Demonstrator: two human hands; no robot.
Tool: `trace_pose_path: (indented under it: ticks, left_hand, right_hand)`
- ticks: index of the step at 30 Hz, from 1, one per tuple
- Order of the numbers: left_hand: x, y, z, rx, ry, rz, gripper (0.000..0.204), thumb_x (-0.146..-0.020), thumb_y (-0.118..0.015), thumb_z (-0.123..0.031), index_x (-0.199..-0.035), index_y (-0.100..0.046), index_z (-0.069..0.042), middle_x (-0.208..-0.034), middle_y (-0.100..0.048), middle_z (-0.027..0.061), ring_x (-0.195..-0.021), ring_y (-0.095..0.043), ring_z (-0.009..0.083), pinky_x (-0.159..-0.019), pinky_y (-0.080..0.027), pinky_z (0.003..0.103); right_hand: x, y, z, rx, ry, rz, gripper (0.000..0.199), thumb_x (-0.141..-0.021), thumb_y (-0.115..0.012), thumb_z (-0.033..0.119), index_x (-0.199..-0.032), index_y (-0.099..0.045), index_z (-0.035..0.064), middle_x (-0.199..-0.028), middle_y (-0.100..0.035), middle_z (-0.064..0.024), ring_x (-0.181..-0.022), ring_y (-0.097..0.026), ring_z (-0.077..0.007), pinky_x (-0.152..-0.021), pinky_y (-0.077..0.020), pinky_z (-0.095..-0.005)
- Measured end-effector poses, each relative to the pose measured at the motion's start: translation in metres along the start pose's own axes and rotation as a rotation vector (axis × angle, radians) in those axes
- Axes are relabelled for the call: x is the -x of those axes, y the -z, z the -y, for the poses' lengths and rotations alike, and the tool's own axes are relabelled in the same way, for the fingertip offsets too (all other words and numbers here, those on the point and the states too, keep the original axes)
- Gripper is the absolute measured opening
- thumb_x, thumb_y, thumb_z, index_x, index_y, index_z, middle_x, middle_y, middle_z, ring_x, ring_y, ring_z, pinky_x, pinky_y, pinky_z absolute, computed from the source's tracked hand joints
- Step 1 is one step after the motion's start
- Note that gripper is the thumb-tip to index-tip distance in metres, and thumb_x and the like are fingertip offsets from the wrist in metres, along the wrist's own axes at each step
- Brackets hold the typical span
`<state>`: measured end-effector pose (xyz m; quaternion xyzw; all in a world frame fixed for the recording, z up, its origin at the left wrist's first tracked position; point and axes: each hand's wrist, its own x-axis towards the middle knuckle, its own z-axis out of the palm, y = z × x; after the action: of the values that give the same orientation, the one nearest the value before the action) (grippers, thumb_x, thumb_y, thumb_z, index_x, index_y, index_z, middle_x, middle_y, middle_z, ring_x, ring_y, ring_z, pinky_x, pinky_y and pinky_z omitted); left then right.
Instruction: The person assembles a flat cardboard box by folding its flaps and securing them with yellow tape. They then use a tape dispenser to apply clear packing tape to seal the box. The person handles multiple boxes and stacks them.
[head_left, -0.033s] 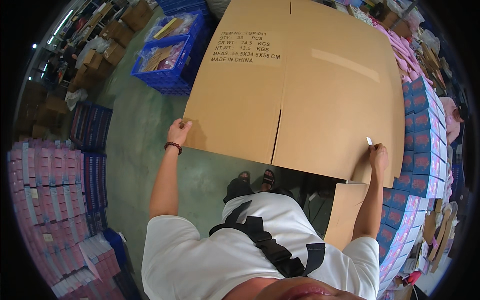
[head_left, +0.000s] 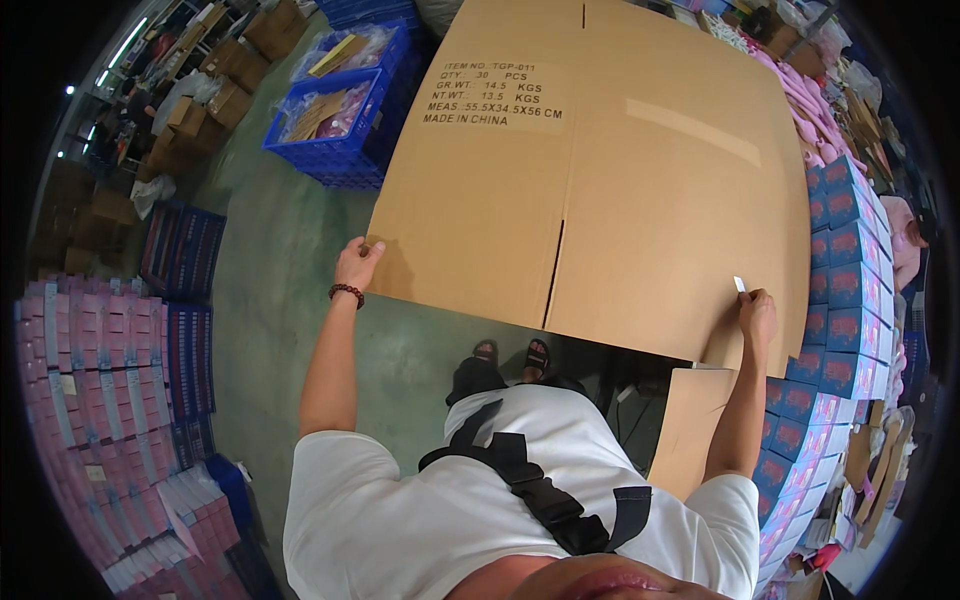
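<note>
A large flattened brown cardboard box (head_left: 600,190) with a printed label is held up in front of me, above the green floor. My left hand (head_left: 355,265), a beaded bracelet on its wrist, grips the box's lower left corner. My right hand (head_left: 757,312) grips the lower right edge. A small white object (head_left: 739,284) sticks up from its fingers; I cannot tell what it is. My sandalled feet (head_left: 510,353) show below the box's lower edge.
Blue crates (head_left: 340,110) with packed goods stand at the far left of the box. Stacks of pink and purple boxes (head_left: 90,380) fill the left side. Blue and pink small boxes (head_left: 840,300) are stacked on the right. Another cardboard sheet (head_left: 690,420) leans by my right arm.
</note>
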<state>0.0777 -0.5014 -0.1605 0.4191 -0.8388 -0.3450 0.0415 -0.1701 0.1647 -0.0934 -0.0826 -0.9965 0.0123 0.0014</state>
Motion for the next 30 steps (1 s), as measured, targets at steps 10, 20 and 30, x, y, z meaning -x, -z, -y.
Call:
trace_pose_path:
  ticks: [10,20,30]
  left_hand:
    - [-0.015,0.022,0.008,0.051,-0.048,0.172,0.070,-0.083,-0.067,-0.047,-0.130,-0.051,0.002,-0.106,-0.065,0.0160,-0.097,-0.062,0.0242,-0.084,-0.049,0.034]
    - [-0.055,0.019,0.020,0.247,0.002,0.448,0.062,-0.086,-0.066,-0.044,-0.124,-0.054,0.003,-0.096,-0.066,0.0112,-0.084,-0.062,0.0169,-0.073,-0.051,0.031]
    - [-0.055,0.009,0.020,0.377,-0.074,0.443,0.045,-0.089,-0.067,-0.028,-0.119,-0.054,0.002,-0.104,-0.064,0.0094,-0.090,-0.061,0.0155,-0.078,-0.050,0.030]
  right_hand:
    - [-0.015,-0.008,-0.003,-0.195,-0.218,0.118,0.032,-0.085,-0.064,0.033,-0.095,-0.066,0.0023,-0.086,-0.069,-0.0151,-0.079,-0.066,-0.0316,-0.068,-0.0503,-0.0422]
    - [-0.004,-0.007,0.026,0.046,-0.245,0.078,0.039,-0.084,-0.063,0.034,-0.106,-0.063,0.0022,-0.107,-0.066,-0.0201,-0.101,-0.063,-0.0347,-0.083,-0.0494,-0.0454]
    - [0.000,-0.001,0.038,-0.244,-0.319,0.110,0.032,-0.078,-0.067,0.033,-0.071,-0.069,0.0010,-0.066,-0.065,-0.0169,-0.060,-0.064,-0.0274,-0.060,-0.0490,-0.0408]
